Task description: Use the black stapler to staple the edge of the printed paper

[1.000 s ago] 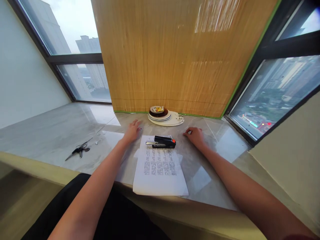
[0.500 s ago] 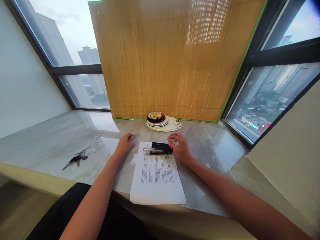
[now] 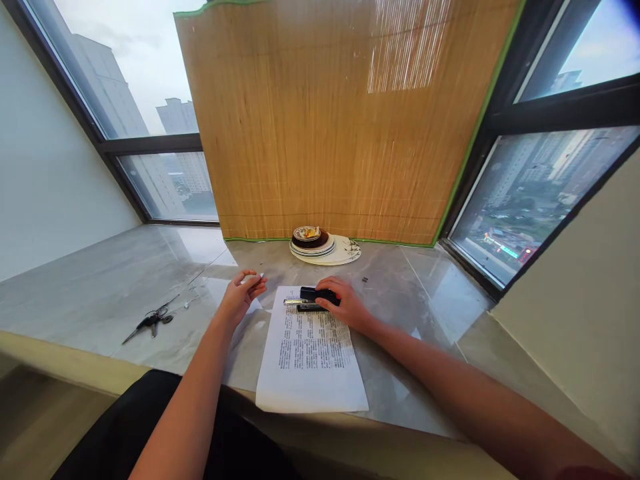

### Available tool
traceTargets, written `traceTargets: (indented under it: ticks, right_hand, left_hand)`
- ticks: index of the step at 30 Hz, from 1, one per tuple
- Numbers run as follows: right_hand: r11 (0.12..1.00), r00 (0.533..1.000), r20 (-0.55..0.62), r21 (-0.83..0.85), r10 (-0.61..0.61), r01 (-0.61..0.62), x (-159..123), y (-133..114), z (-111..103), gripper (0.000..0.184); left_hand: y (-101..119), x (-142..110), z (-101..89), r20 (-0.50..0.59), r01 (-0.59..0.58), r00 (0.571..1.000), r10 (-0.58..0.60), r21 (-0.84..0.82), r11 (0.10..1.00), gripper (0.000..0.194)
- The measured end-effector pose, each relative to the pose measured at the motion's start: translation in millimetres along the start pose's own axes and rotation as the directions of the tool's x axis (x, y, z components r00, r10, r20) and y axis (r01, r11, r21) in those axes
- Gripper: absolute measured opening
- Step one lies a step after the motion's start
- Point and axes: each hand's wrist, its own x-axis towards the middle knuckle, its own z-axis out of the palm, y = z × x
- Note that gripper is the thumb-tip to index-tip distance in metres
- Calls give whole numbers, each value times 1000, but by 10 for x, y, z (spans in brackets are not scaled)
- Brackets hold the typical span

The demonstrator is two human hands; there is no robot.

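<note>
My right hand (image 3: 344, 303) is closed around the rear end of a black stapler (image 3: 310, 294), with its thumb on the near side. The stapler lies on printed paper (image 3: 313, 387), and its silvery metal part points left. Left of the paper, my left hand (image 3: 241, 298) is raised slightly, its thumb and forefinger pinching a small pale, shiny piece (image 3: 261, 275) too small to name. A small dark piece (image 3: 365, 280) lies on the grey sill beyond my right hand.
Keys and a pointed dark tool (image 3: 153, 320) lie at the left, near small scraps (image 3: 187, 305). Stacked plates (image 3: 313, 250) and a white oval plate (image 3: 347, 250) stand at the back before a bamboo blind (image 3: 320, 147). The stone sill's front edge (image 3: 415, 427) runs close to me.
My right hand has moved left onto the stapler and closed on it. My left hand has turned and shifted slightly left, showing the pale piece. The small dark piece now shows on the sill.
</note>
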Motion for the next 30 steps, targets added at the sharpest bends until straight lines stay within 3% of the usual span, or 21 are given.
traceTargets:
  ticks: [5, 8, 11, 13, 16, 18, 22, 26, 30]
  right_hand:
    - [999, 999, 18, 4, 35, -35, 0, 13, 18, 16]
    - [998, 998, 20, 0, 58, -58, -1, 22, 14, 15]
    - [998, 998, 14, 3, 64, -64, -7, 35, 15, 15]
    - [998, 998, 13, 6, 64, -64, -8, 40, 16, 15]
    - [998, 998, 16, 2, 58, -58, -3, 37, 14, 16]
    - [999, 998, 14, -4, 54, -54, 4, 28, 10, 16]
    - [999, 999, 19, -4, 49, -49, 9, 15, 2, 15]
    - [999, 999, 13, 3, 47, -47, 0, 22, 3, 15]
    - [999, 999, 13, 7, 46, -46, -5, 29, 10, 16]
  left_hand:
    - [-46, -92, 11, 6, 62, 998, -62, 52, 997, 26]
    - [-94, -144, 11, 29, -26, 999, 22, 160, 987, 39]
    - [-126, -162, 28, 77, -163, 986, 145, 349, 923, 50]
    - [-131, -168, 53, 128, -265, 964, 233, 517, 814, 39]
    - [-132, -194, 116, 288, -414, 907, 307, 738, 532, 16]
    - [-148, -221, 178, 390, -488, 868, 309, 787, 378, 14]
    - [-235, -256, 319, 553, -600, 794, 253, 779, 181, 12]
    - [-323, -253, 401, 619, -632, 768, 162, 774, 43, 13]
    - [-360, -231, 400, 625, -637, 765, 157, 770, 39, 13]
